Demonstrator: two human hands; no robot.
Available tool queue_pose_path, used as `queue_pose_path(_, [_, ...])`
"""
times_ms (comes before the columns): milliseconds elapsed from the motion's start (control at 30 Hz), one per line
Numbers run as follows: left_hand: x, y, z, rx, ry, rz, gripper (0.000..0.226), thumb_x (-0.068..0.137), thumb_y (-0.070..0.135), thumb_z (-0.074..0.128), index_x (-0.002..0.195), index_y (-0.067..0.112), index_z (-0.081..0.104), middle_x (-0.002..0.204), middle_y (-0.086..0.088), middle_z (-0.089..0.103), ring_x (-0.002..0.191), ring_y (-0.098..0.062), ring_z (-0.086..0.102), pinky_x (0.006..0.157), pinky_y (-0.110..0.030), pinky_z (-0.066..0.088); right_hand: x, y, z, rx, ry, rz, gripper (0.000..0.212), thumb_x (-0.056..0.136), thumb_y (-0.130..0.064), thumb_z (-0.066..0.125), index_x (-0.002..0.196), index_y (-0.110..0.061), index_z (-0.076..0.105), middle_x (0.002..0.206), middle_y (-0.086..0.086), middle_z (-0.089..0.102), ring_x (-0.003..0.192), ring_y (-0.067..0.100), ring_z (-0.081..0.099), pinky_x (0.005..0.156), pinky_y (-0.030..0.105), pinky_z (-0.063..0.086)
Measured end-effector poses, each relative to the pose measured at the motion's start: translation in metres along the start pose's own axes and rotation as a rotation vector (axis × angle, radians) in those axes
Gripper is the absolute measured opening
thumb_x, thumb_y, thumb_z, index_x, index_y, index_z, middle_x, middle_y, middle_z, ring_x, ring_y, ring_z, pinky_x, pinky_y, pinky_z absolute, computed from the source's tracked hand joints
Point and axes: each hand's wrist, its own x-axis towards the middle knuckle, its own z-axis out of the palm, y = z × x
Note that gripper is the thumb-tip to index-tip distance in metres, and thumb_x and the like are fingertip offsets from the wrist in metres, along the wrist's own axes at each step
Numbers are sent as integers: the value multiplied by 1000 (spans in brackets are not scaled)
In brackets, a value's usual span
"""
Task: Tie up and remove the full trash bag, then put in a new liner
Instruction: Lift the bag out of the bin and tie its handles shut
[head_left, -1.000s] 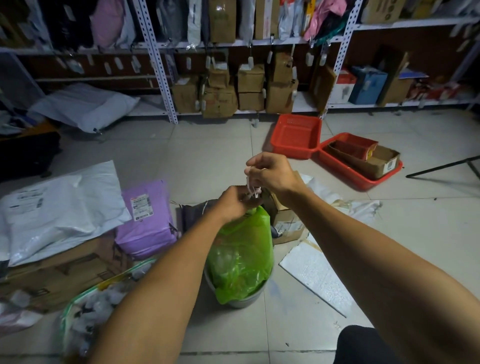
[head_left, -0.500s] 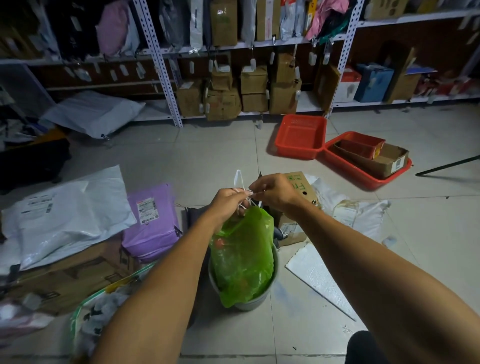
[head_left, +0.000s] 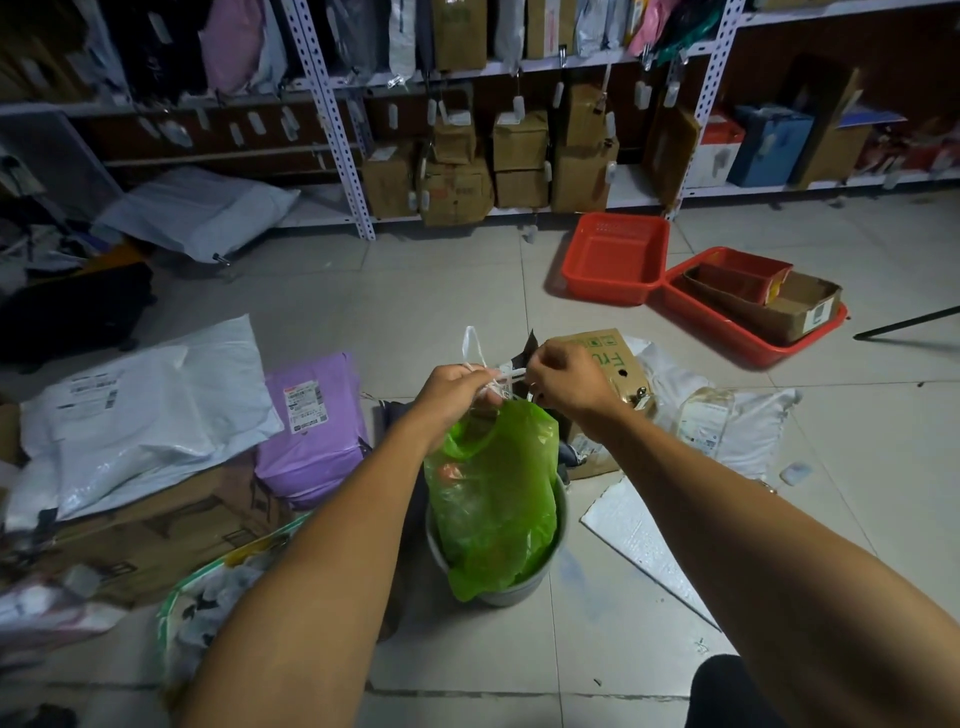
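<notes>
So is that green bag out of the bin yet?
Not yet. The green bag still sits in the grey bin, while both hands, left and right, grip its white strings.

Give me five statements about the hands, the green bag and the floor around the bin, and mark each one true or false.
1. Both hands, left hand and right hand, pinch the white drawstring. True.
2. The green bag lies on the floor beside the bin. False: its lower part sits in the grey bin.
3. A purple parcel lies left of the bin. True.
4. The red basket by the shelves is full of boxes. False: it looks empty.
5. A new liner is in the bin. False: only the green bag shows.
</notes>
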Motion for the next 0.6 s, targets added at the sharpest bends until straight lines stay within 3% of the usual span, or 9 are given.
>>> queue_pose_path(100, [-1,-5,-4,47,46,10,29,93,22,61,87,-5,70,73,-4,68,66,-8,61,67,-17,46,-1,9,-2,56,19,66,13,83,-12,55,73,-6,63,73,14,68,69,27,64,63,39,55])
queue_pose_path(200, [-3,-8,-3,90,49,10,27,95,20,58,76,4,67,72,-4,66,59,-9,57,53,-14,44,-4,11,6,16,-65,45,5,78,-8,57,78,-8,62,73,7,64,72,23,60,67,39,53])
queue_pose_path(333, [-5,-9,0,69,22,-9,26,96,20,57,74,12,67,70,-1,68,62,-11,60,56,-17,48,-4,4,22,55,-148,-26,21,76,-13,68,96,-17,65,95,1,70,90,15,66,79,32,54])
queue_pose_path(433, [-5,-11,-3,61,32,-47,23,96,22,56,79,13,68,81,-8,71,73,-18,65,70,-27,52,-6,4,31,-6,-144,-94,15,77,-24,78,81,-13,68,79,2,69,73,13,63,69,33,53])
queue_pose_path(500, [-4,-13,-5,65,43,-74,20,95,22,59,83,11,71,85,-12,73,71,-17,68,66,-26,52,-7,8,34,-39,-121,-107,21,80,-24,78,74,-6,68,73,7,68,66,14,60,66,39,54])
queue_pose_path(600, [-3,-17,-5,70,104,-115,19,92,18,63,98,0,70,81,-12,73,66,-17,68,66,-27,54,-10,14,34,-21,-139,-55,22,78,-19,80,76,-1,68,77,16,71,70,27,66,73,48,57])
